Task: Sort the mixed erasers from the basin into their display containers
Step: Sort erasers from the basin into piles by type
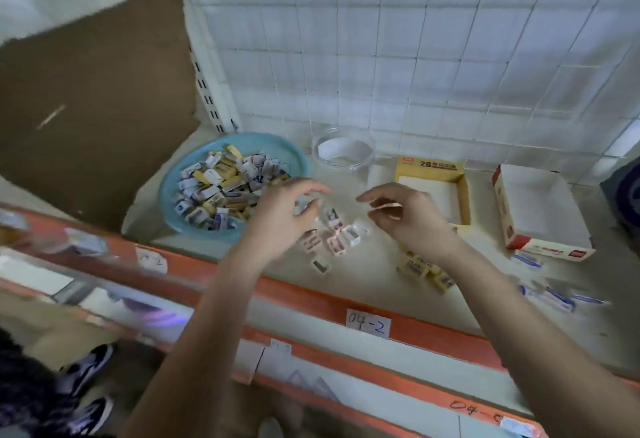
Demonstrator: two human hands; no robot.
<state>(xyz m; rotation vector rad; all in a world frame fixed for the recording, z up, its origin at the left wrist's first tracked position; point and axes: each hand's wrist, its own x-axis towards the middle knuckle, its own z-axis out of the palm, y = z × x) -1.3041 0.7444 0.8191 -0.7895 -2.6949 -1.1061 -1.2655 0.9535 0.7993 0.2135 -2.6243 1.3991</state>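
Observation:
A light blue basin (165, 202) at the left of the shelf holds a heap of mixed erasers (225, 188) in white, yellow and blue wrappers. My left hand (280, 219) hovers just right of the basin, fingers spread and curled over a small pile of white and pink erasers (332, 238). My right hand (408, 217) is beside it, fingers bent. A pale strip shows between thumb and fingers, too blurred to name. Behind stand a clear round container (343, 153), a yellow display box (462, 195) and a red and white display box (540, 216).
Yellow erasers (424, 269) lie in a group under my right wrist. Blue and white erasers (554, 295) lie near the shelf's front right. The orange shelf edge (311, 295) carries a "04-2" label. Brown cardboard (97, 101) stands at the left, with a tiled wall behind.

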